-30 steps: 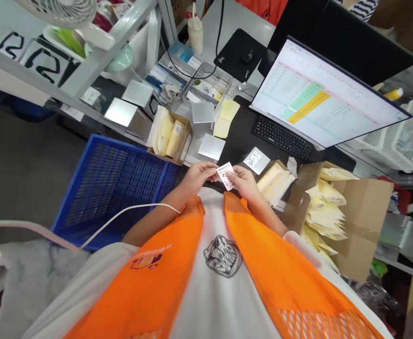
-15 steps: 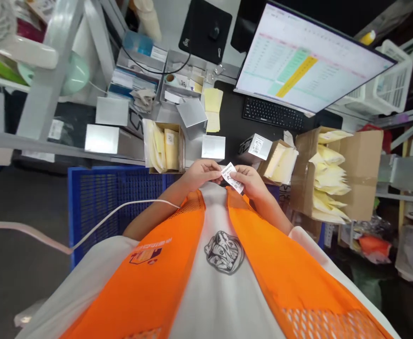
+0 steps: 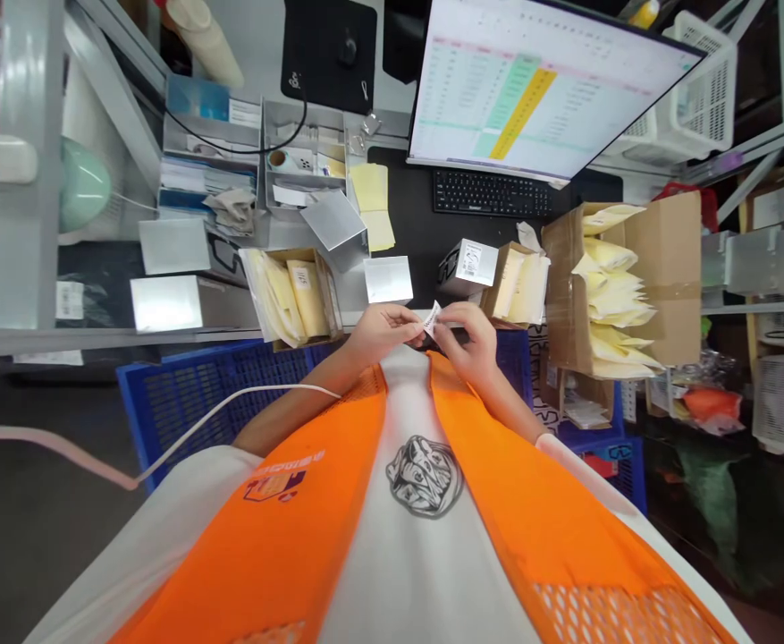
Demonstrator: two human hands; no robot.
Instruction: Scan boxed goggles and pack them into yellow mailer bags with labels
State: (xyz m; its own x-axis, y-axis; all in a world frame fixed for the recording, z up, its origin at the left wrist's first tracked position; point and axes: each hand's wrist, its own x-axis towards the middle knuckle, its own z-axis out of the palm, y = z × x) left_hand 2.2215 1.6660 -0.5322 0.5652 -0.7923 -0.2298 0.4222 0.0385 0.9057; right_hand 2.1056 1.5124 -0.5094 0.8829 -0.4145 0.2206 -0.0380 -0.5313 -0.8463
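Note:
A small white printed label (image 3: 432, 320) is held between both hands, close to my waist at the desk's front edge. It is bent or tilted, so only part of its print shows. My left hand (image 3: 386, 334) pinches its left side with thumb and fingers. On its other side, my right hand (image 3: 467, 338) grips the label between thumb and forefinger. Just beyond the hands stands a silvery-white box (image 3: 389, 280). Another box (image 3: 477, 262) with a printed label on its top face is to the right of it.
Yellow padded envelopes fill a carton (image 3: 284, 295) at left, a small one (image 3: 518, 284) at right and a big open carton (image 3: 665, 268). A keyboard (image 3: 492, 195) lies under the monitor (image 3: 539, 89). A blue crate (image 3: 190, 394) stands below the desk; a pale cable (image 3: 190, 422) crosses left.
The label has turned and bent, showing less of its face. My right-hand fingers have shifted on it. The whole view has swung, so the desk items sit further left.

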